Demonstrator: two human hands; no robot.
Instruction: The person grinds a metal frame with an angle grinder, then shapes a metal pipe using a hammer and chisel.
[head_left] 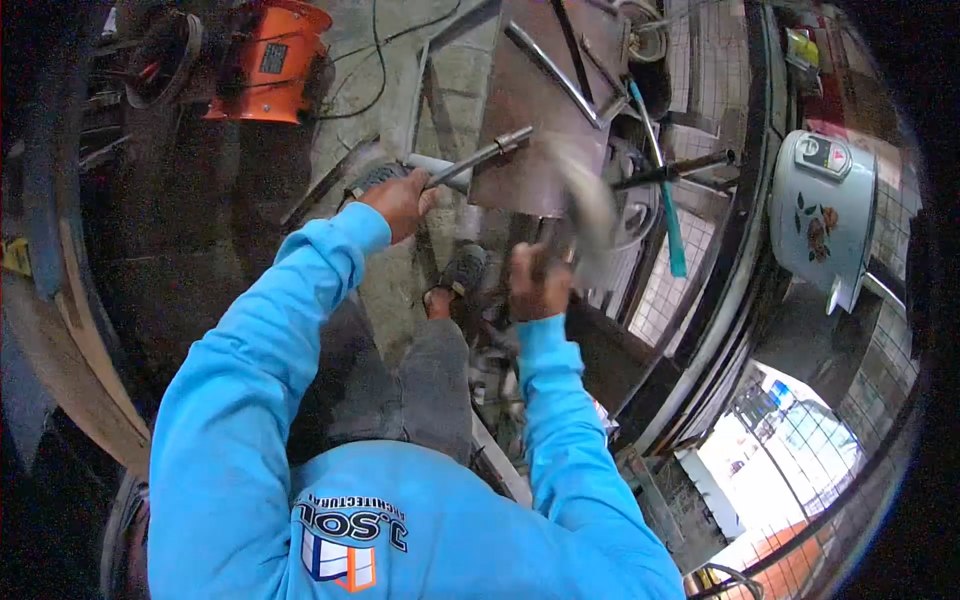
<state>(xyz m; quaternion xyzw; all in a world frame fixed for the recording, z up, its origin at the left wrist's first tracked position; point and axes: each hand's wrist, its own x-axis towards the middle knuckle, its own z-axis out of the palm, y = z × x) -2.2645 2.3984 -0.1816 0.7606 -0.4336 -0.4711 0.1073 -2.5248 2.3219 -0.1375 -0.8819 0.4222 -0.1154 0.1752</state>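
My left hand (pixel 400 203) is closed around a thin metal rod (pixel 465 160). The rod's far end, with a collar-like fitting, lies over the edge of a brown metal plate (pixel 495 185). My right hand (pixel 540 283) is closed on a tool (pixel 585 200) with a pale greyish head, smeared by motion. Its exact kind cannot be made out. The blurred head is to the right of the rod's tip, above the plate's near right corner. Dark and shiny metal tubes (pixel 550 70) lie on the plate's far part.
An orange drum-shaped machine (pixel 275 60) stands at the far left, a black cable (pixel 380 70) beside it. A teal-handled bar (pixel 670 225) and a dark pipe (pixel 690 165) are at the right. A white appliance with a flower print (pixel 822 215) stands near the wire mesh (pixel 780 480).
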